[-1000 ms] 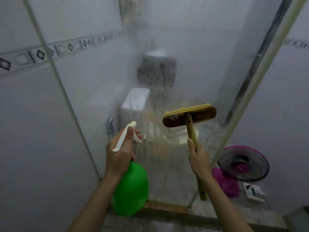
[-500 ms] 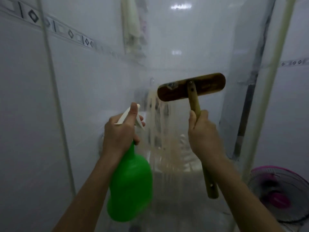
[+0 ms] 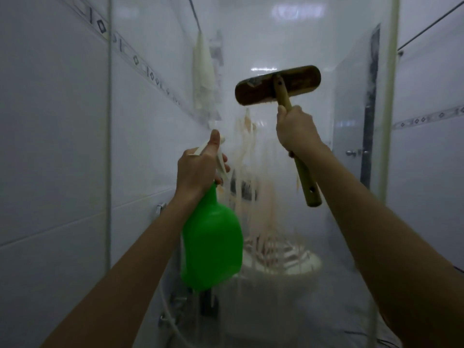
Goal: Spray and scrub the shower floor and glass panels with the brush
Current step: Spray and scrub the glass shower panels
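Brush head (image 3: 256,92) above right grip (image 3: 295,131)

One brush (image 3: 263,89), one bottle (image 3: 212,244)

Brush (image 3: 277,85): wood; head dark and worn, handle paler, matt.
Spray bottle (image 3: 212,244): green plastic, smooth, slight gloss; trigger (image 3: 221,162) pale plastic.
Glass panel (image 3: 263,41): transparent, smooth, smeared with tan streaks.
Wall tiles (image 3: 50,146), left of the Glass panel: white, glossy.

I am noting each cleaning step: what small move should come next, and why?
Probably the right hand should pull the scrub brush down the glass panel: the brush head sits high, and brownish streaks run down the glass below it.
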The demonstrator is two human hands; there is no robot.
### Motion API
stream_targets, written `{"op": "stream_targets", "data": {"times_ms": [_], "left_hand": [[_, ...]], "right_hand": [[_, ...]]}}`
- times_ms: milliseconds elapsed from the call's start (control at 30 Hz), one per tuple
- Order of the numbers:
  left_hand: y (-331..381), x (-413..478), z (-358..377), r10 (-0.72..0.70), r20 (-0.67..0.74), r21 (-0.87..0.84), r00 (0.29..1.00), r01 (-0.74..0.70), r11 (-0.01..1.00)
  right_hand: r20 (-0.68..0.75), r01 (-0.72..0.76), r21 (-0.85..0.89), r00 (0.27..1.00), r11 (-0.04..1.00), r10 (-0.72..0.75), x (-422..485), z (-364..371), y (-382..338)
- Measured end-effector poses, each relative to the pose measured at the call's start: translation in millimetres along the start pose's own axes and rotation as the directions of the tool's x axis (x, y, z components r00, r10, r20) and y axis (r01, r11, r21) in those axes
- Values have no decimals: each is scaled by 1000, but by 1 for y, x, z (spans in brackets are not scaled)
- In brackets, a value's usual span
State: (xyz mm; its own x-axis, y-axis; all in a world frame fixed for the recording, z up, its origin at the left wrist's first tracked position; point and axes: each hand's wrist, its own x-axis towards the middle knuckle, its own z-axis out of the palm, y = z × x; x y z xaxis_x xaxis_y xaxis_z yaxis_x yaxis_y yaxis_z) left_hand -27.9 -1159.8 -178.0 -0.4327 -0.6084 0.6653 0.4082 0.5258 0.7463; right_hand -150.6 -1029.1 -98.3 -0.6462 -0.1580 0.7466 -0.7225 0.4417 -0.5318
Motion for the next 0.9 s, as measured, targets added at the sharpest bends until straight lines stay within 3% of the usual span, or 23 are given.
{"op": "stream_targets", "data": {"times_ms": [100,233,433,500,667,900], "left_hand": [[4,5,-5,-9,-10,-33,1000,8,999],[-2,9,-21,-7,13,-76,1000,8,997],[-13,11,-41,18,-4,18,1000,-18,1000],[-15,8,-47,27,-20,30,999,-26,999],[-20,-4,-62,48,-14,-12,999,-48,999],[-32,-17,-71,30,-22,-66,999,-31,997]], "right_hand": [[6,-19,-11,1000,1000,19,2,-2,-8],[78,-146,-115,985,983,156,-67,12,47],[26,19,-34,1000,999,-18,-13,19,-18],[34,18,-29,999,999,-17,-12,22,-17],[122,-35,-154,991,988,54,-116,48,46],[26,65,-90,998,994,-63,-44,56,-11]]}}
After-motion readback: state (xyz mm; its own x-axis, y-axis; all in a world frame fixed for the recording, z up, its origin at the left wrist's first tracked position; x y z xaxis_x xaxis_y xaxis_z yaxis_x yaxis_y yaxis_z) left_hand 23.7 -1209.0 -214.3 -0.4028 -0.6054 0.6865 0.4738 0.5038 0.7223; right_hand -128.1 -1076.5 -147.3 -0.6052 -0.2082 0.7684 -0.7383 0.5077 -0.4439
